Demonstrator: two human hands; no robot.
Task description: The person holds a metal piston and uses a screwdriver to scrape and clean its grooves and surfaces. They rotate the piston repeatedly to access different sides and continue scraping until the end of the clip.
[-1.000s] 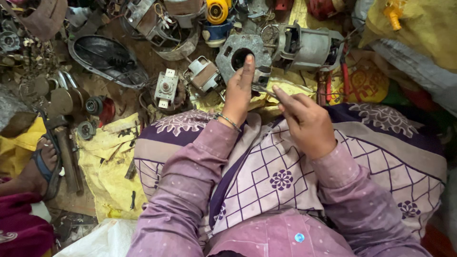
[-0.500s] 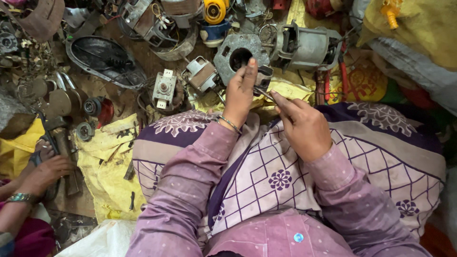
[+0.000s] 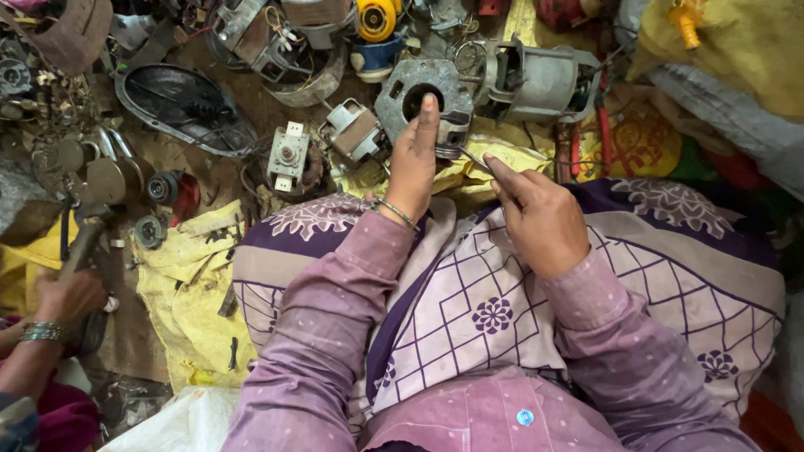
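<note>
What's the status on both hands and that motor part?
Left hand grips grey motor housing. Right hand shut on thin metal tool. Scrap motors crowd around.

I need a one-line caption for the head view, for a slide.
Left hand steadies a grey motor housing while right hand works a thin tool.

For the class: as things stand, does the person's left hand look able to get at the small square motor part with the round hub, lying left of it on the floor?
Probably yes. The left hand rests on a grey metal housing; the square motor part lies uncovered nearby, with only another small motor between.
</note>
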